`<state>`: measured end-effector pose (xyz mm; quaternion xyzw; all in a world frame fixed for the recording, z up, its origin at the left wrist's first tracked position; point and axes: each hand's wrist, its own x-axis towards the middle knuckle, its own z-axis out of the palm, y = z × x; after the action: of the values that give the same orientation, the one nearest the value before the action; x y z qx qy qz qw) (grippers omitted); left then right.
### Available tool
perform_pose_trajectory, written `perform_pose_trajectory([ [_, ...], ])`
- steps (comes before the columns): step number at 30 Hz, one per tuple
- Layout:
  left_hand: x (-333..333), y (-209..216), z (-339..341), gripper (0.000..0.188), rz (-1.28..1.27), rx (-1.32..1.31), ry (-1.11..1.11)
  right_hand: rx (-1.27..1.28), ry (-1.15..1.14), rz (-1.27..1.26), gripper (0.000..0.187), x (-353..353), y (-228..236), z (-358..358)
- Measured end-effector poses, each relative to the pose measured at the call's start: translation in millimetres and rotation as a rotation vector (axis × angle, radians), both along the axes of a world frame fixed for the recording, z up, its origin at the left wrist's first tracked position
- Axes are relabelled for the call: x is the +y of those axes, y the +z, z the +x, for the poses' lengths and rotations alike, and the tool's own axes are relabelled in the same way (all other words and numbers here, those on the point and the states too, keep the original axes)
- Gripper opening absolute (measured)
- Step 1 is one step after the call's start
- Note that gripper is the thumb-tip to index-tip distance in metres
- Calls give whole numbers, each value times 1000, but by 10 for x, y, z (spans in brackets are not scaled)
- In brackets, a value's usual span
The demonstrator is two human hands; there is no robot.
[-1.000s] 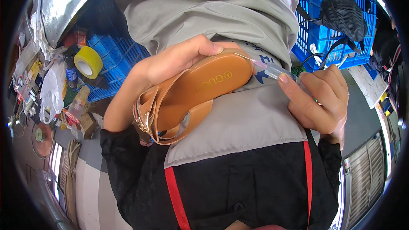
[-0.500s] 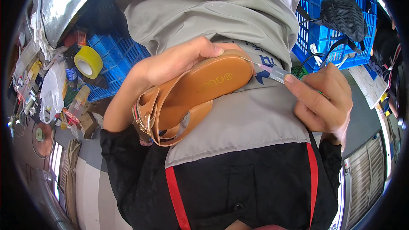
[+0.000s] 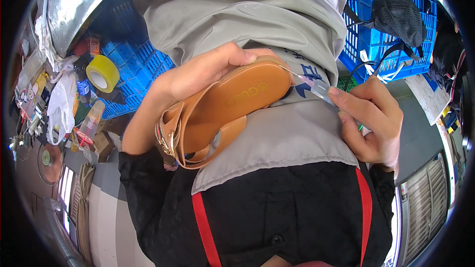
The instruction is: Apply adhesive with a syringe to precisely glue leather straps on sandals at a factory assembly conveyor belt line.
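Note:
A tan sandal [image 3: 232, 99] lies tilted over my lap, its insole facing up and its straps with a gold-coloured ornament toward the lower left. My left hand [image 3: 213, 64] grips it along the upper edge, thumb on the rim and the other fingers hidden behind. Between the thumb and fingers of my right hand [image 3: 371, 118] is a clear syringe [image 3: 320, 89] with a pinkish needle hub. Its thin needle reaches to the edge of the sandal's rounded end; whether the tip touches I cannot tell.
A grey apron [image 3: 282, 141] with red straps covers my lap. Blue plastic crates [image 3: 363, 44] stand on both sides, the right one bearing a black mesh bag [image 3: 398, 17]. At left are a yellow tape roll [image 3: 103, 72], a white plastic bag [image 3: 60, 104] and a cluttered bench.
My right hand has shifted slightly and its fingers have changed position around the syringe. The needle remains by the sandal's edge; the sandal and my left hand have barely moved.

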<state>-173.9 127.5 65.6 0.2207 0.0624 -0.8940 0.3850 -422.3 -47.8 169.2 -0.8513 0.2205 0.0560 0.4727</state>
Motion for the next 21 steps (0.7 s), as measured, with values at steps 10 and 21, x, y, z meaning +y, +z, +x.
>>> perform_pose_trajectory([
  [10, -5, 19, 2, 58, -25, -39, -11, -10, -2, -13, 55, 37, -5, 13],
  [21, -11, 39, 2, 59, -6, -56, -9, -30, 2, -38, 56, 23, 0, 9],
])
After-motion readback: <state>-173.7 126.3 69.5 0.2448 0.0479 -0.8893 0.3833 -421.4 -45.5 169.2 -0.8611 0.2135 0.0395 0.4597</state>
